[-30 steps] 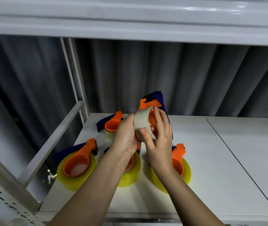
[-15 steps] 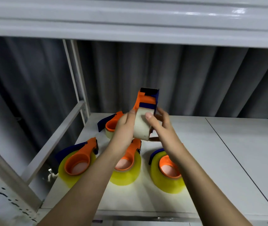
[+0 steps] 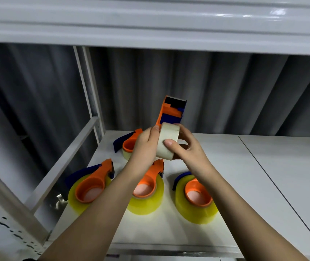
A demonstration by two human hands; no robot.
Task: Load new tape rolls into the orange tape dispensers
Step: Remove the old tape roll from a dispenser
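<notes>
Tape roll [image 3: 167, 143], pale and cream-coloured, is held in the air above a white shelf [image 3: 244, 176], gripped from both sides: the left hand [image 3: 144, 146] curls its fingers round the roll's left face, while the right hand [image 3: 187, 147] pinches it, thumb on the outer band facing the camera and fingers [image 3: 183, 131] behind. An orange dispenser [image 3: 171, 112] with dark blue parts rises behind and above the roll, its cutter end pointing up and away; which hand bears it cannot be told, as the roll hides its lower part. The roll stands on edge with its axis running roughly left to right, between the two palms, and the dispenser's hub appears to lie just behind it, so seating the roll likely depends on lining the core up with that hub. Both hands are equally close. Below, on the shelf, four more dispensers lie already carrying yellow tape: a near-left one [image 3: 90, 191], a middle one [image 3: 146, 191], a near-right one [image 3: 197, 200] and a far one [image 3: 129, 146].
</notes>
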